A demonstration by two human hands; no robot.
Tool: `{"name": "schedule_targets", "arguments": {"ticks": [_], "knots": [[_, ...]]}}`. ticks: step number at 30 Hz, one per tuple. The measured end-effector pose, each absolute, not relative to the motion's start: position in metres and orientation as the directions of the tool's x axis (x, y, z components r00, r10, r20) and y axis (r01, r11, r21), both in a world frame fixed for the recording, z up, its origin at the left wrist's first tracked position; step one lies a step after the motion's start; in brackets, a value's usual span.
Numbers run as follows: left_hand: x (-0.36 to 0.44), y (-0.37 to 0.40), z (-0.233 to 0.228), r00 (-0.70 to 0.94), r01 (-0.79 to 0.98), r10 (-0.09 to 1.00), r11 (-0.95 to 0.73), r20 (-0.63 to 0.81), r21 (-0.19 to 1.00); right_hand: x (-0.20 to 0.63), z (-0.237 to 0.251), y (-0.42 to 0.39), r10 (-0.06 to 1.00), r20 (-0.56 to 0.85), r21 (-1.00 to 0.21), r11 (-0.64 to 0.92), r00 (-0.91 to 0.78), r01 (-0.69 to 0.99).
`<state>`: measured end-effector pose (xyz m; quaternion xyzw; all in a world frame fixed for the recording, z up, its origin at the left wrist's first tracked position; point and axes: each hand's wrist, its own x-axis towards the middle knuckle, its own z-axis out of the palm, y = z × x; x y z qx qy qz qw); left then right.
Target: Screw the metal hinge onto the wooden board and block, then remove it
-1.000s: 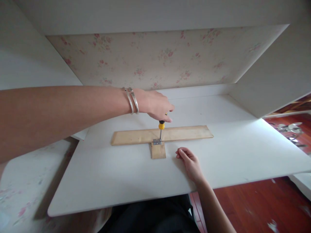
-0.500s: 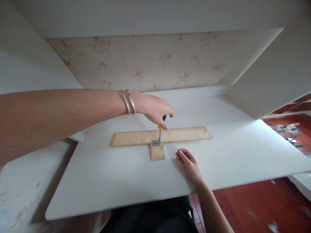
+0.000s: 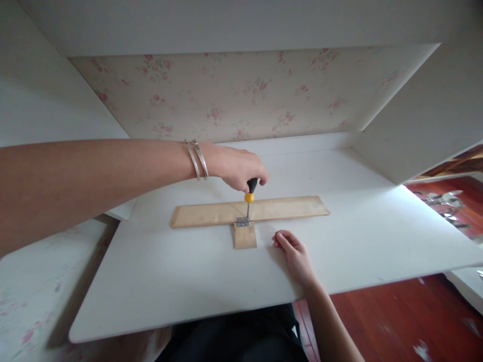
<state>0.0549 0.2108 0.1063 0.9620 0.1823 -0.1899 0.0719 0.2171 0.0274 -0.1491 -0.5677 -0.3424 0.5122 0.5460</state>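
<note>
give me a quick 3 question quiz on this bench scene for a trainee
1. True or false: the left hand holds the black and yellow screwdriver upright over the small metal hinge.
2. Where does the right hand rest?
A. on the long pale wooden strip
B. on the white tabletop, apart from the wood
C. on the screwdriver
3. Fill in: the hinge joins the long strip to a short ____ block nearer the person.

Key
1. True: the left hand's grip is closed on the handle, tip down at the hinge.
2. B
3. wooden
</note>
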Motion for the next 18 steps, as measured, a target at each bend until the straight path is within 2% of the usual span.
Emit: {"name": "schedule_targets", "arguments": {"ticks": [5,11,16,18], "knots": [[0.0562,0.2094,0.1037,0.812,0.495,0.468,-0.869,-0.349,-0.014,0.2166,-0.1484,0.0277,0.953,-0.198,-0.972,-0.161,0.228,-0.171],[0.0556,0.2075,0.1082,0.874,0.351,0.299,-0.934,-0.383,0.071,0.2179,-0.1511,0.0274,0.956,-0.189,-0.976,-0.157,0.226,-0.153],[0.0573,0.2067,0.1061,0.8,0.499,0.482,-0.865,-0.357,-0.051,0.2189,-0.1538,0.0274,0.962,-0.172,-0.978,-0.141,0.21,-0.154],[0.0574,0.2058,0.1055,0.802,0.499,0.491,-0.864,-0.339,-0.07,0.2191,-0.1541,0.0271,0.962,-0.173,-0.978,-0.144,0.21,-0.149]]}}
